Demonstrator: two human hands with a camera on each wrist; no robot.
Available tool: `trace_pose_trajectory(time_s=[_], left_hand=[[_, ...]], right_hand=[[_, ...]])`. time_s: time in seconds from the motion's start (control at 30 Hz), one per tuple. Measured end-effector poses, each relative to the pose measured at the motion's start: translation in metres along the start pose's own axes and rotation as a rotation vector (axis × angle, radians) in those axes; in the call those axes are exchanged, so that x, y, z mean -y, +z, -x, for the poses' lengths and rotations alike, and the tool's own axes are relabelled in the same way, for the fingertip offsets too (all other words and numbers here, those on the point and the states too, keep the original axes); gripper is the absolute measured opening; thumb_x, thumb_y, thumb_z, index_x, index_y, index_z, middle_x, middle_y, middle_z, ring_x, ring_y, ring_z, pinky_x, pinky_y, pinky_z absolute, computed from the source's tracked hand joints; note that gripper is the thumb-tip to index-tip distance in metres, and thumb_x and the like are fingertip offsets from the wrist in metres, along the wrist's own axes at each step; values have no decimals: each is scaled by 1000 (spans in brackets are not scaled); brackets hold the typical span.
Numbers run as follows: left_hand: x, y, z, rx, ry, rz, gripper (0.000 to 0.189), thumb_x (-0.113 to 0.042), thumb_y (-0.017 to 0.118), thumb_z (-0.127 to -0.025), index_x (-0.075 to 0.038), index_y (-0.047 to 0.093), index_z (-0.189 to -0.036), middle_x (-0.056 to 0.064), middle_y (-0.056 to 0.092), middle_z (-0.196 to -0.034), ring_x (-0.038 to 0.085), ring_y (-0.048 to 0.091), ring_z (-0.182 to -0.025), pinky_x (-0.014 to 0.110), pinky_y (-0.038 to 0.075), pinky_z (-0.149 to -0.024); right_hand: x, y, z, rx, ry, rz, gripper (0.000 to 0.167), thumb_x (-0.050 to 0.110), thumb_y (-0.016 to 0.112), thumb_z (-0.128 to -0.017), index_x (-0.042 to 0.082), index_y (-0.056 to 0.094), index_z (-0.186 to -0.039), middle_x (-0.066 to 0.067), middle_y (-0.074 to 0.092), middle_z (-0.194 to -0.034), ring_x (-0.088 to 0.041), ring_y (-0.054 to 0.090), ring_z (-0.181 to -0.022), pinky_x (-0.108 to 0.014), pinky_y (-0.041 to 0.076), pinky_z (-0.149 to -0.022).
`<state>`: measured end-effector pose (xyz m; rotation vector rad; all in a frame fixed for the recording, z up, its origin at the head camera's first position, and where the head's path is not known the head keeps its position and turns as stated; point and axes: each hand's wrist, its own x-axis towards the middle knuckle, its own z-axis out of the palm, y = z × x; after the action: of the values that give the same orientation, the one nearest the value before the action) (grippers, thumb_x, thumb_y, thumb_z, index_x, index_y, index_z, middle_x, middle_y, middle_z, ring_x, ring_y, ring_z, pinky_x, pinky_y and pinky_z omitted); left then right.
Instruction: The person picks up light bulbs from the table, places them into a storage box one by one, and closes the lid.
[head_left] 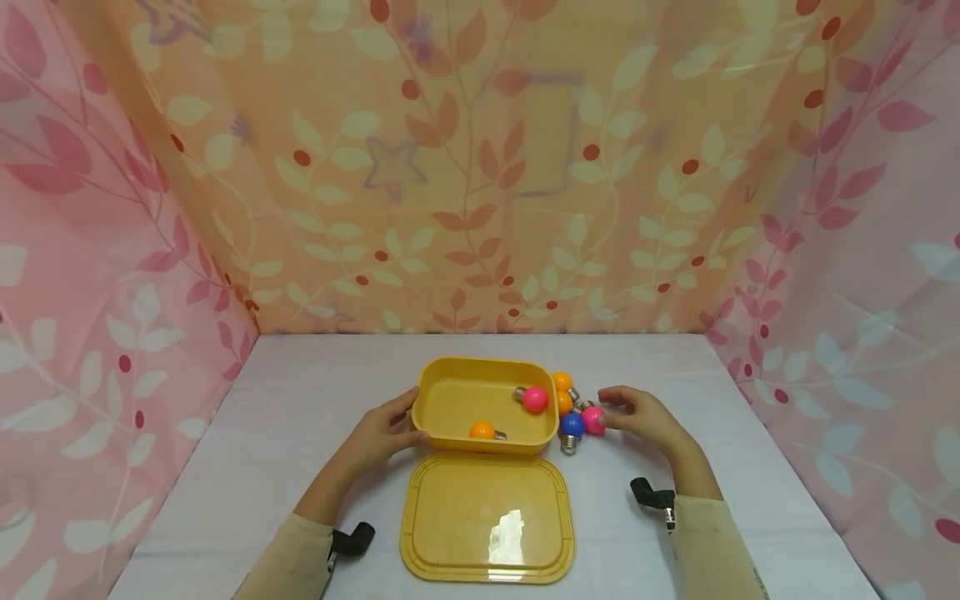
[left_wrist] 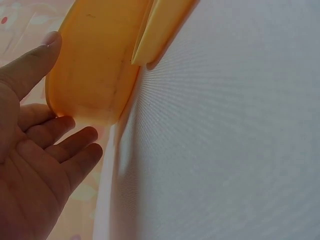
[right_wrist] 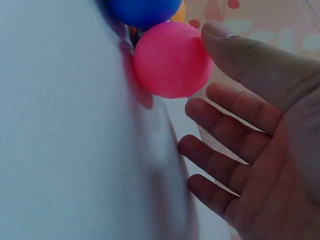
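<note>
— Where is the yellow plastic box [head_left: 450,400]?
— Uncovered, a little in from the middle of the desk's [head_left: 322,375] far edge, with its yellow lid [head_left: 480,517] flat just beside its near side
— And the hands?
— The left hand [head_left: 378,429] spans the box's left end, thumb and fingers apart and touching it. The right hand [head_left: 641,417] is beside the screw-base bulbs on the box's right, its fingers apart and gripping nothing
— Is it touching one?
— Its thumb overlaps the outer pink bulb [head_left: 594,421] in the head and right wrist views; I cannot tell whether it presses there. Only the right wrist view shows that palm and its four spread fingers; only the left wrist view shows two left-hand fingers clear of the box
— How many bulbs?
— Six in sight, with one box and one lid. Only the head view gives the box's inside: one pink bulb [head_left: 535,400] near the right end, one orange bulb [head_left: 482,430] by the near wall. Outside, clustered at the right end: two orange bulbs [head_left: 562,382], one blue bulb [head_left: 572,425] and that outer pink one
</note>
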<state>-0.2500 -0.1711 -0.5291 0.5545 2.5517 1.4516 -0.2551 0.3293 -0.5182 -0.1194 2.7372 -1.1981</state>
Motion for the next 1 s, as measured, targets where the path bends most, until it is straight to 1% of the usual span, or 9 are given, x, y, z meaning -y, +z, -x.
trace_pose_trajectory(time_s=[0.1, 0.17, 0.27, 0.37, 0.5, 0.53, 0.7, 0.83, 1.0], left_hand=[[1, 0, 1, -3, 7, -2, 95, -42, 83, -85, -11, 34, -160, 7, 35, -165, 32, 39, -149, 48, 39, -117], [2, 0, 2, -7, 1, -3, 94, -40, 84, -85, -13, 35, -160, 5, 36, -164, 30, 40, -148, 47, 39, -118], [4, 1, 3, -9, -12, -1, 93, -39, 84, -85, -16, 36, -160, 3, 37, -164, 29, 41, -148, 47, 39, -118], [6, 2, 4, -11, -11, -1, 94, -42, 84, -84, -16, 35, -161, 3, 36, -164, 30, 42, -147, 47, 39, -118], [4, 2, 3, -12, -3, 1, 95, -43, 83, -85, -14, 34, -161, 5, 37, -164, 33, 45, -145, 48, 40, -117], [4, 2, 3, -11, -10, 6, 96, -42, 84, -85, -15, 33, -161, 4, 37, -164, 32, 45, -145, 47, 40, -117], [3, 3, 1, 9, 18, 29, 97, -39, 83, -86, -13, 30, -162, 6, 35, -165, 32, 43, -147, 47, 38, -118], [2, 4, 1, 17, 28, 39, 100, -42, 83, -85, -12, 28, -163, 7, 32, -166, 34, 42, -147, 49, 36, -119], [2, 4, 1, 6, 22, 37, 100, -44, 82, -85, -13, 28, -163, 7, 33, -166, 34, 41, -147, 49, 36, -119]], right_hand=[[-3, 2, 0, 6, -3, 5, 69, 45, 83, -85, 8, 62, -139, -14, 64, -136, -37, 55, -127, -59, 44, -112], [-4, 3, 0, 10, 1, 7, 69, 46, 83, -84, 8, 63, -138, -14, 64, -136, -38, 55, -128, -60, 43, -113], [-6, 5, 1, 23, -4, 10, 67, 45, 84, -83, 8, 64, -136, -13, 65, -135, -38, 54, -130, -62, 39, -115], [-7, 6, 2, 33, -13, 17, 63, 43, 85, -83, 10, 66, -133, -13, 66, -134, -39, 53, -131, -63, 38, -116], [-6, 7, 2, 32, -7, 25, 56, 42, 86, -82, 14, 69, -128, -10, 67, -131, -37, 55, -127, -62, 42, -112], [-6, 7, 2, 32, -5, 30, 54, 42, 85, -82, 15, 70, -127, -9, 68, -130, -36, 56, -125, -61, 43, -111], [-6, 6, 3, 28, -1, 36, 48, 42, 85, -83, 16, 73, -121, -6, 70, -124, -31, 58, -119, -59, 47, -106], [-7, 5, 4, 31, -5, 40, 49, 42, 84, -84, 15, 72, -122, -7, 70, -124, -31, 59, -119, -58, 49, -105], [-4, 3, 4, 35, -6, 36, 48, 40, 84, -85, 15, 71, -124, -8, 69, -126, -32, 59, -119, -58, 49, -106]])
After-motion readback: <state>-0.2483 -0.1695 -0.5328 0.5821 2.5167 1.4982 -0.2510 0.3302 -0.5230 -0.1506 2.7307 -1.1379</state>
